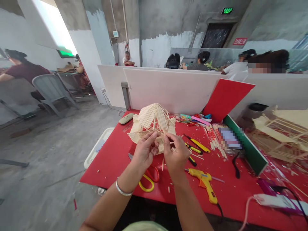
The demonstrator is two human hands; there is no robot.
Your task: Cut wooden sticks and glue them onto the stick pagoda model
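Note:
A small pavilion-like model of thin wooden sticks (156,116), with a sloped roof and a wider base, stands on the red tabletop (113,160). At its near side, my left hand (146,148) is closed, thumb and forefinger pinched at the lower roof edge. My right hand (176,150) pinches close beside it, fingertips at the same edge. Whatever sits between the fingertips is too small to make out. Scissors (147,184) with red and yellow handles lie partly hidden under my left forearm. Right of my right hand is a yellow glue gun (204,182).
Yellow cutters (199,145) and loose sticks (215,139) lie to the right, before a green board (245,146). Another stick model (284,128) stands beyond it. A white partition (168,89) closes off the back; a white tray (92,157) sits at the left edge. Several people sit further off.

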